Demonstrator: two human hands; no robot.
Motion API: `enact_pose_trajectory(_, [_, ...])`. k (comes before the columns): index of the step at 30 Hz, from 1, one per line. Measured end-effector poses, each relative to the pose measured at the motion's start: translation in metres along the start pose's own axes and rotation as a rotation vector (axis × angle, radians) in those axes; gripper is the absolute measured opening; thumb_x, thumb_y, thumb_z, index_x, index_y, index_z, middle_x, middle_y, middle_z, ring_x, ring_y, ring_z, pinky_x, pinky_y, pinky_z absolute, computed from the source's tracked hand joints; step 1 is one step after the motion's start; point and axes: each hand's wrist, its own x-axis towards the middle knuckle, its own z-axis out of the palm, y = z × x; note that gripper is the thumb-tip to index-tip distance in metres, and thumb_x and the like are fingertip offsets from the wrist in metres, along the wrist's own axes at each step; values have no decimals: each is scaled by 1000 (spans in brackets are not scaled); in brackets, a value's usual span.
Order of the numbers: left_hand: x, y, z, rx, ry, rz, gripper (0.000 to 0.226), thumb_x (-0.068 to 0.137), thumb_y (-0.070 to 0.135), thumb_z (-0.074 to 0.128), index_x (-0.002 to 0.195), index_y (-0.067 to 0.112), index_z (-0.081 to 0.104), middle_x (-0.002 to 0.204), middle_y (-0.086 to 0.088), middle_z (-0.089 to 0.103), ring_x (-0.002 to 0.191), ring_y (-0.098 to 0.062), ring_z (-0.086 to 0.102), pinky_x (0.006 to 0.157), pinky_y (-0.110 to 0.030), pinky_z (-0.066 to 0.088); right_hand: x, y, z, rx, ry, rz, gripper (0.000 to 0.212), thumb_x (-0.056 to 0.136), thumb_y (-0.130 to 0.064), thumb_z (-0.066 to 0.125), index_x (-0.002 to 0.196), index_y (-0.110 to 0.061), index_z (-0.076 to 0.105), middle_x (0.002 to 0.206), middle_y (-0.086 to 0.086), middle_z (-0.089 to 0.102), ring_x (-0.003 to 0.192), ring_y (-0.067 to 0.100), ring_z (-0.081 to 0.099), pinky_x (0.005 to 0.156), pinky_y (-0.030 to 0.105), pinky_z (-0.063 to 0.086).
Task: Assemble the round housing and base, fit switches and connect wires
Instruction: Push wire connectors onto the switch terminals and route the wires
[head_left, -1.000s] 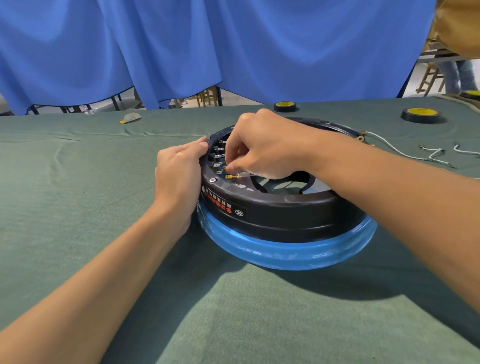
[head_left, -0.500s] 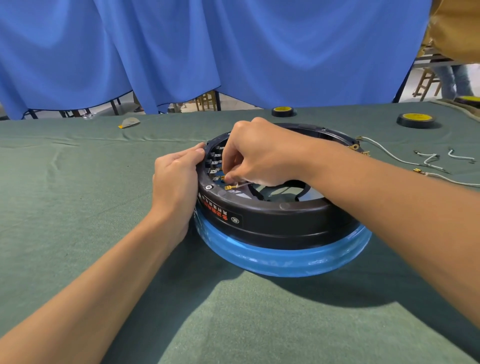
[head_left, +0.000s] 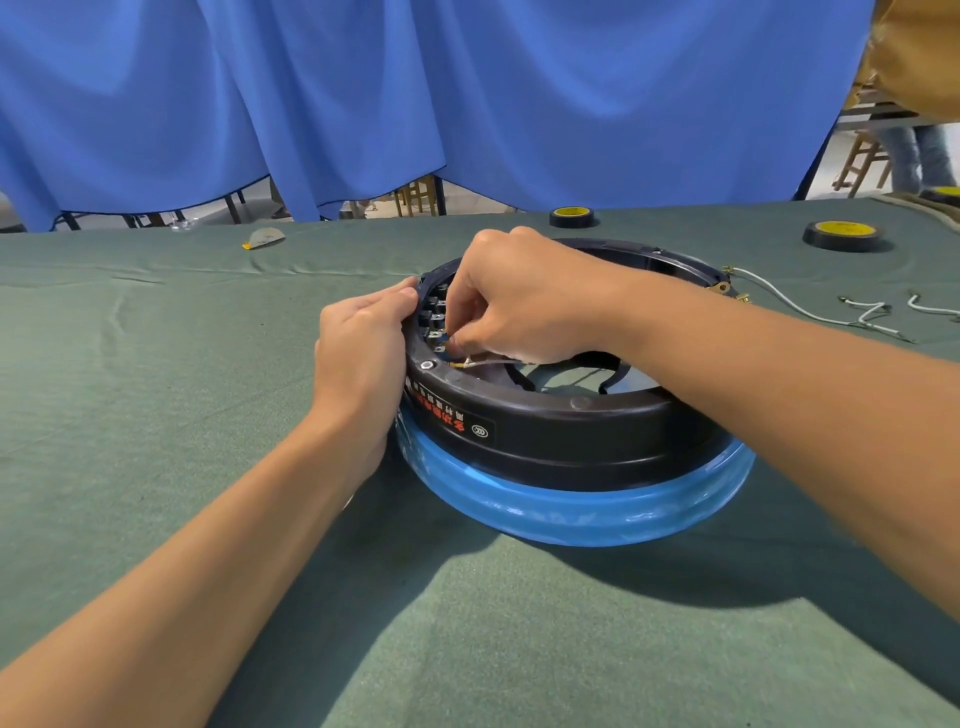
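**Wiring begun, most leads not yet joined**

Finds the round housing seated on the blue base, both near the middle of the table under green cloth. Judges this joining step as done. Sees a row of switches set into the inner wall at the left side, metal tabs pointing inward, so counts the fitting as done too (at least for this row; cannot see the inner wall behind the arm).

Grips the outer wall with the left hand, fingers curled over the rim just beside the switches, as if to steady the piece. Pinches a thin white wire with the right hand, close to its brass end, this end lying just beside the lowest switch; cannot tell whether already pushed onto a tab. Leaves several loose wires on the cloth at the right, well apart from the housing, so probably stands around the middle of the task, with most connecting ahead.

For moving: works in a tight pocket between the inner wall and the cut-out floor of the housing, with thin metal tabs near the fingertips. Has open cloth to the left and in front. Needs care at the right, with the forearm crossing over the rim and with the loose wires and two tape rolls lying beyond.
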Motion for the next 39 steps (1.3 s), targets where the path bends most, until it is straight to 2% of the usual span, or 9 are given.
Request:
enact_pose_trajectory(3, [1, 0, -1, 0, -4, 3, 25, 93, 14, 56, 109, 10, 76, 99, -7, 76, 98, -26, 71, 92, -42, 55, -3, 1, -4, 53, -34, 29, 11, 87, -17, 69, 95, -20, 76, 69, -19, 57, 72, -1, 57, 59, 14, 43])
enact_pose_trajectory(7, [1, 1, 0, -1, -8, 10, 25, 92, 13, 56, 106, 10, 76, 103, -8, 76, 102, -28, 70, 98, -48, 53, -5, 0, -8, 77, -25, 49, 21, 83, -6, 63, 93, -22, 73, 75, -16, 62, 77, 1, 59, 61, 17, 47])
enact_pose_trajectory(9, [0, 1, 0, -8, -9, 14, 22, 92, 12, 57, 98, 11, 78, 99, -8, 77, 101, -30, 70, 97, -50, 52, -7, -1, -10, 85, -30, 39, 19, 82, -8, 63, 90, -24, 70, 79, -15, 64, 77, 2, 60, 59, 18, 46])
enact_pose_trajectory(18, [4, -3, 0, -37, 1, 29, 28, 91, 11, 57, 113, 5, 73, 110, -9, 74, 107, -27, 68, 102, -48, 50, -9, 1, -11, 90, -54, 5, 14, 81, -16, 70, 78, -30, 72, 69, -18, 64, 69, -3, 60, 57, 15, 43])
enact_pose_trajectory(21, [2, -1, 1, -55, -3, 32, 24, 92, 7, 55, 106, 6, 75, 99, -8, 77, 100, -26, 71, 99, -48, 52, -9, 1, -10, 101, -69, -4, 3, 79, -28, 74, 77, -30, 75, 65, -20, 64, 66, -5, 60, 53, 12, 45])
enact_pose_trajectory(26, [0, 0, 1, -49, -18, 48, 27, 91, 6, 55, 81, 14, 80, 79, -6, 76, 81, -27, 69, 88, -48, 54, -8, 2, -7, 44, -58, -39, 8, 78, -31, 79, 72, -28, 74, 62, -17, 64, 62, -2, 58, 47, 6, 39])
enact_pose_trajectory(30, [-1, 1, 1, -54, -13, 40, 24, 92, 7, 55, 103, 6, 76, 94, -11, 77, 99, -35, 70, 97, -53, 52, -9, 4, -10, 55, -62, -35, 9, 78, -33, 79, 72, -28, 74, 61, -17, 63, 64, -1, 58, 52, 14, 38])
enact_pose_trajectory(37, [-1, 1, 1, -36, -20, 45, 27, 91, 7, 56, 83, 16, 80, 82, -5, 77, 82, -24, 71, 94, -53, 53, -9, 3, -10, 85, -64, -29, 6, 79, -31, 79, 77, -26, 77, 66, -17, 66, 69, 0, 61, 58, 18, 45])
enact_pose_trajectory(39, [-1, 1, 1, -39, -14, 42, 25, 90, 7, 56, 88, 14, 80, 86, -6, 77, 87, -25, 71, 96, -54, 53, -10, 2, -9, 90, -75, -25, 5, 79, -29, 78, 80, -24, 78, 68, -15, 68, 70, 1, 62, 61, 18, 49])
